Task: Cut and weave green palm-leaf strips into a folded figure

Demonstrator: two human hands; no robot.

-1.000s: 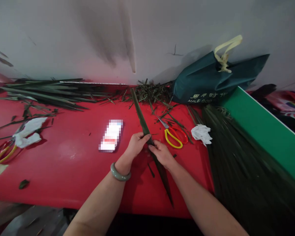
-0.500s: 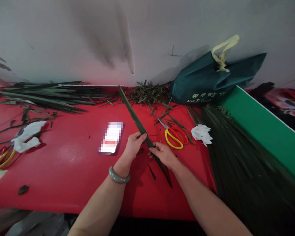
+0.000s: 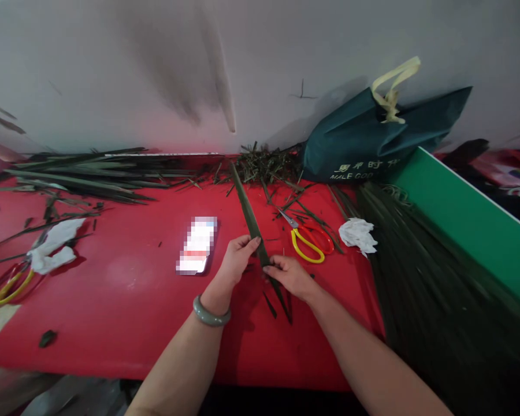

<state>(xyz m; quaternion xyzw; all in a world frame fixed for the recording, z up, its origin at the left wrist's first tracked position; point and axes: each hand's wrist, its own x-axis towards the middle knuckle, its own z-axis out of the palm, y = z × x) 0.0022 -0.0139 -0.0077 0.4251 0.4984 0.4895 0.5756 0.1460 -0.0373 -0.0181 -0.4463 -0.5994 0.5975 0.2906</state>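
A long dark green leaf strip (image 3: 248, 212) runs from the back of the red table (image 3: 125, 300) down toward me. My left hand (image 3: 235, 263) pinches it from the left, a pale green bangle (image 3: 211, 313) on that wrist. My right hand (image 3: 288, 275) grips the strip just below, fingers closed around it. The strip's pointed lower end (image 3: 286, 312) sticks out past my right hand, just above the table. Yellow-and-red scissors (image 3: 309, 242) lie just right of my hands.
A phone (image 3: 197, 245) lies left of my hands. Cut leaves (image 3: 86, 173) are stacked at the back left, trimmings (image 3: 264, 162) at the back centre. A teal bag (image 3: 372, 144), white tissue (image 3: 357, 234), a large leaf bundle (image 3: 429, 289) and a green board (image 3: 472, 231) are on the right. More scissors (image 3: 8, 283) and tissue (image 3: 54, 242) lie far left.
The strip has slid away from me through my hands, so less of its pointed end shows below my right hand. Its far end swung left, then back. Both hands stayed put.
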